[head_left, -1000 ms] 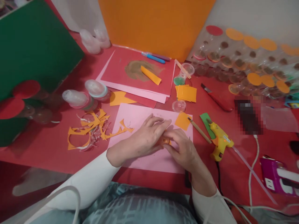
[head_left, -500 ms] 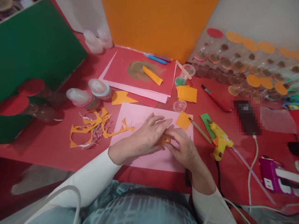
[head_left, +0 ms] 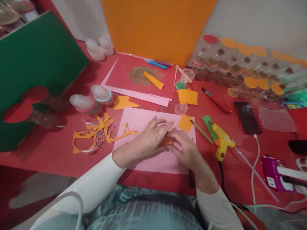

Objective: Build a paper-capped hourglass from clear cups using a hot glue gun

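Note:
Both of my hands meet over a pink sheet on the red table. My left hand lies across the sheet with its fingers stretched out, pressing on a small orange piece. Fingers of my right hand are curled and pinch the same orange piece from the right. Most of that piece is hidden between the hands. An orange paper square lies just beyond my fingertips.
Orange paper scraps lie left of the sheet. A yellow glue gun with its cable, a brush and a green strip lie to the right. Behind are red and pink sheets, small plastic cups, a red cutter, and lidded containers.
The view has drifted slightly. My hands stay together on the orange piece, with only small finger shifts.

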The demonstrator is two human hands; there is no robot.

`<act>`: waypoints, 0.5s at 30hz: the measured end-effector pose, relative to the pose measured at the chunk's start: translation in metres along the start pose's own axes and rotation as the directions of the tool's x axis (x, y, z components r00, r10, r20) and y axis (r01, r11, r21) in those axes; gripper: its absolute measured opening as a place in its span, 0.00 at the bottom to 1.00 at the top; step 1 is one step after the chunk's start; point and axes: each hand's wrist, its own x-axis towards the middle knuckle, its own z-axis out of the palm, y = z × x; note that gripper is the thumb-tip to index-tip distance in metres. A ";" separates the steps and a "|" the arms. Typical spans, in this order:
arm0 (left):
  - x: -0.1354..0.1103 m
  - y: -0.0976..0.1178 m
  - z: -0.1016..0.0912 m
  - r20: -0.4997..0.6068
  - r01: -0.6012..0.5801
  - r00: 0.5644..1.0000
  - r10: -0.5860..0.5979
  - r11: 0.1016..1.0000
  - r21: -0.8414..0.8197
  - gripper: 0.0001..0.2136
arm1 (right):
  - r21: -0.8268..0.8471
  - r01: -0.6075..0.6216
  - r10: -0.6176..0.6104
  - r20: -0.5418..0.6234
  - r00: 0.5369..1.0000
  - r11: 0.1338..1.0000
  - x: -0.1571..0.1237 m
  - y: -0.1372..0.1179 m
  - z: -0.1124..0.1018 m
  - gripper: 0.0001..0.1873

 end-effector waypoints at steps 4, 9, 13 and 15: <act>0.001 0.000 -0.002 -0.022 -0.026 0.999 0.026 1.000 -0.010 0.41 | 0.004 -0.044 0.044 0.033 0.999 0.999 0.000 0.002 0.001 0.10; 0.000 -0.002 -0.002 -0.035 -0.044 0.998 0.044 0.999 0.001 0.42 | 0.012 -0.031 0.030 0.036 0.999 0.999 0.000 0.004 0.003 0.11; 0.000 -0.003 -0.004 -0.009 -0.027 1.000 0.027 1.000 0.004 0.41 | -0.005 -0.010 0.010 0.021 1.000 1.000 0.002 0.004 0.003 0.12; 0.001 -0.003 -0.005 0.012 -0.005 1.000 0.005 1.000 -0.015 0.40 | -0.011 -0.006 0.006 0.013 1.000 1.000 0.003 0.003 0.004 0.12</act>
